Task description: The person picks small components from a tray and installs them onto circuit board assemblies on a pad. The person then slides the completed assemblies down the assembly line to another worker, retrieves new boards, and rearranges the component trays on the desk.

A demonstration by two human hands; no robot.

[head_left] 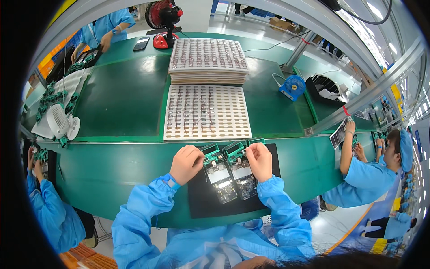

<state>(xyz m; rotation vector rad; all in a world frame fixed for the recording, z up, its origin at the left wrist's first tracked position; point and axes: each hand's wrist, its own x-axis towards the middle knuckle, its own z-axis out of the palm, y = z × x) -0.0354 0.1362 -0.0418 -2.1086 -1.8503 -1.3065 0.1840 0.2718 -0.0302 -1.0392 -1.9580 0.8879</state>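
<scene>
Two circuit boards with green plastic frames at their far ends lie side by side on a black mat point(204, 204), the left board point(221, 181) and the right board point(244, 177). My left hand point(187, 165) is closed in a pinch at the left board's green frame; whatever is between its fingertips is too small to name. Over the right board's frame, my right hand point(260, 161) also pinches, with a small pale bit at its fingertips that I cannot make out. Another green frame part point(255, 141) shows just beyond the right hand.
Beyond the mat lies a white tray point(235, 112) with rows of small wired parts, and behind it a stack of trays point(208, 76). A blue fan point(293, 87), a white fan point(62, 122) and a red-black fan point(165, 22) stand around. Co-workers sit left and right.
</scene>
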